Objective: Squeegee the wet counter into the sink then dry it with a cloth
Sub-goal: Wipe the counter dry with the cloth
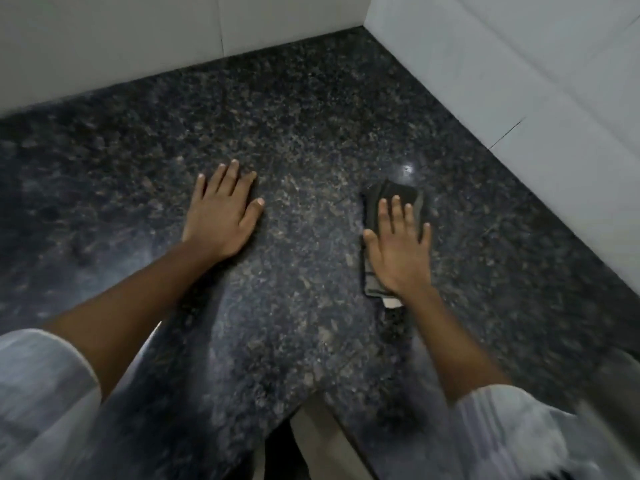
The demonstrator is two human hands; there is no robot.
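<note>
A dark speckled granite counter (311, 133) fills the view and runs into a corner. My left hand (221, 216) lies flat on it, palm down, fingers apart, holding nothing. My right hand (398, 247) presses flat on a folded dark grey cloth (394, 194) that lies on the counter to the right. The cloth's far end shows beyond my fingertips, and a pale corner sticks out near my wrist. No squeegee and no sink are in view.
White tiled walls (519, 81) meet at the back right corner and border the counter at the back and right. The counter's front edge forms an inner corner at the bottom centre (311, 396), with floor below. A light glints on the stone (408, 169).
</note>
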